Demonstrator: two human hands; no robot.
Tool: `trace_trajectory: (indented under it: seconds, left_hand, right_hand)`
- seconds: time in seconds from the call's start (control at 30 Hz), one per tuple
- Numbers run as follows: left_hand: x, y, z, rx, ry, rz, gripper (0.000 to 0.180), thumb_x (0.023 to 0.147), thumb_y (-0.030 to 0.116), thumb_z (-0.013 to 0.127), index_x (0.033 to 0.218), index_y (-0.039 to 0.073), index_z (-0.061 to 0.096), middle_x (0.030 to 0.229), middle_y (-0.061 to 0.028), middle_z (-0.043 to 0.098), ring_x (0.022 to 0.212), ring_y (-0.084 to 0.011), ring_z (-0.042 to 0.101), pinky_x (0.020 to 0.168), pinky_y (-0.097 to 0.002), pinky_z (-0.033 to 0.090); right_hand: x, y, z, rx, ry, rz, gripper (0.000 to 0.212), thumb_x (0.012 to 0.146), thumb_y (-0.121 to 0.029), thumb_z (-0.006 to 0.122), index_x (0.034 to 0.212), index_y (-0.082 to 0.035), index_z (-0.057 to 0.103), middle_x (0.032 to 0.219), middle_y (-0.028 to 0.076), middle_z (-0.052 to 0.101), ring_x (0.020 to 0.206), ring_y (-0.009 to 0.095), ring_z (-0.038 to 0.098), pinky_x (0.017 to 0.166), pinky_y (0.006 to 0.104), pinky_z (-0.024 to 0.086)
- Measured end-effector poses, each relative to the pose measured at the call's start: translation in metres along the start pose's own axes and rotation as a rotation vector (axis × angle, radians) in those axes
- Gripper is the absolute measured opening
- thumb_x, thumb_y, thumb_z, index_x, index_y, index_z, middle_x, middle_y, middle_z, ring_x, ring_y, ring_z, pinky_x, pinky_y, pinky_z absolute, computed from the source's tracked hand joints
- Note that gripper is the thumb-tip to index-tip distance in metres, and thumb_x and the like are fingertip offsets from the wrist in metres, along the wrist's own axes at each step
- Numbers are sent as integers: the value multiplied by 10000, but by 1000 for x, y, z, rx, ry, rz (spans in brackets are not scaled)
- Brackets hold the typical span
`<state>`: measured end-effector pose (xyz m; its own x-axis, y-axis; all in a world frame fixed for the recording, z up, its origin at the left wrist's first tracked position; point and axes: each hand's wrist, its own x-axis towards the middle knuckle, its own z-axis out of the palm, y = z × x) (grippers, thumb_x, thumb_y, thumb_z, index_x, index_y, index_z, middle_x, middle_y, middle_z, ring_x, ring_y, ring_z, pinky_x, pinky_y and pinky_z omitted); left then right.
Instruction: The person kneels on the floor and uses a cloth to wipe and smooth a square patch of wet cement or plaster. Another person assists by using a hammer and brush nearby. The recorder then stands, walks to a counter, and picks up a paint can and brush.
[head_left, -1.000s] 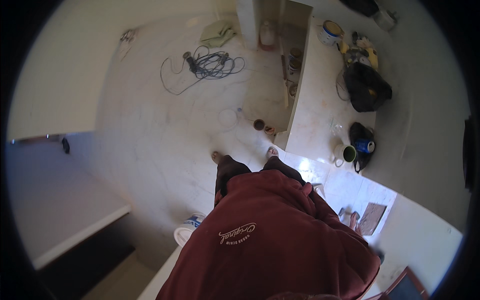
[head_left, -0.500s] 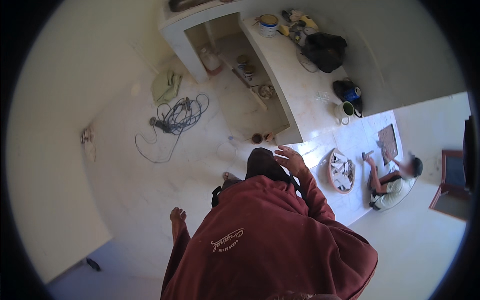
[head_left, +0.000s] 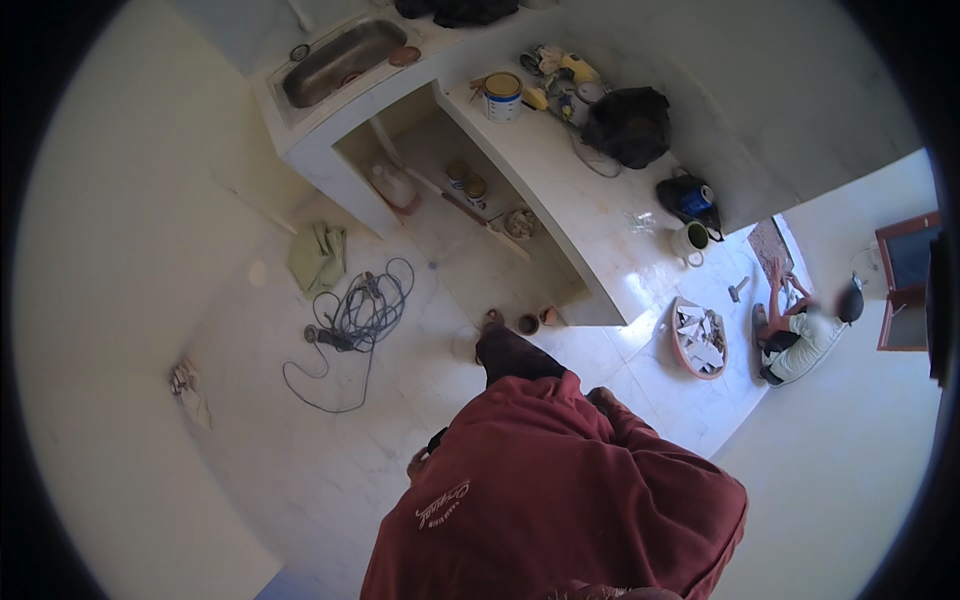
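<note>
My left hand (head_left: 418,463) hangs low at the left side of my dark red sweatshirt (head_left: 560,480), partly covered by it. My right hand (head_left: 600,398) is down by my right hip, dark and small, its fingers not clear. I see nothing held in either hand, but the fingers do not show well enough to tell. One foot (head_left: 493,318) is ahead of me on the pale tiles, close to two small brown pots (head_left: 528,324) at the counter's foot.
Left lie a tangled cable (head_left: 360,315) and green cloth (head_left: 318,258). The counter (head_left: 560,170) bears a paint can (head_left: 502,97), black bag (head_left: 628,127) and mug (head_left: 690,240). Right are a tub of tile shards (head_left: 700,340), a hammer (head_left: 738,290) and a crouching person (head_left: 808,340).
My right hand has dropped from a raised, spread pose to my hip, and my left has drawn in. The view has shifted, showing the sink. The other person's hammer now lies on the floor.
</note>
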<state>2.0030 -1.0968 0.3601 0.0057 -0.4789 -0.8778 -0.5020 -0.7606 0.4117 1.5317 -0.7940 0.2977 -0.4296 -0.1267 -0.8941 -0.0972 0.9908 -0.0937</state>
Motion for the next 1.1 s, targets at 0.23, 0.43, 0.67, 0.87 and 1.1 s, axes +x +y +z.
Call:
trace_trajectory:
  seconds: [0.23, 0.43, 0.67, 0.87, 1.1]
  left_hand:
    - [-2, 65, -27, -63, 12, -101, 525, 871, 173, 816, 1370, 105, 667, 973, -69, 757, 820, -190, 712, 730, -338, 613]
    - [-12, 88, -49, -24, 41, -177, 503, 901, 176, 785, 1382, 114, 653, 1021, -98, 755, 843, -236, 726, 739, -378, 624]
    - [24, 129, -47, 98, -87, -187, 477, 937, 180, 749, 1397, 125, 636, 1078, -132, 753, 870, -289, 743, 750, -423, 638]
    - [104, 209, -107, 108, -136, -206, 455, 967, 183, 718, 1409, 134, 621, 1126, -161, 752, 893, -334, 757, 759, -463, 650]
    - [203, 376, -220, -64, 74, 131, 499, 1006, 153, 660, 1490, 120, 542, 1176, -180, 738, 866, -351, 756, 726, -478, 658]
  right_hand:
    - [78, -86, -55, -335, 172, -584, 225, 960, -275, 582, 964, -85, 702, 991, 139, 695, 856, 297, 683, 660, 403, 529]
    - [123, -189, -181, 123, 438, -775, 278, 983, -279, 595, 1157, -83, 688, 1043, 111, 708, 841, 238, 676, 649, 365, 531]
    - [7, -237, -182, 498, 274, -500, 398, 1021, -318, 568, 1262, -27, 693, 944, 92, 751, 823, 191, 719, 678, 336, 574]
    - [-14, -82, -1, 677, 225, -168, 287, 985, -311, 575, 923, -84, 740, 689, 44, 670, 601, 159, 628, 540, 362, 487]
    - [-83, -131, 105, 506, 157, -114, 286, 982, -322, 586, 915, -82, 726, 718, 39, 675, 607, 156, 616, 545, 357, 492]
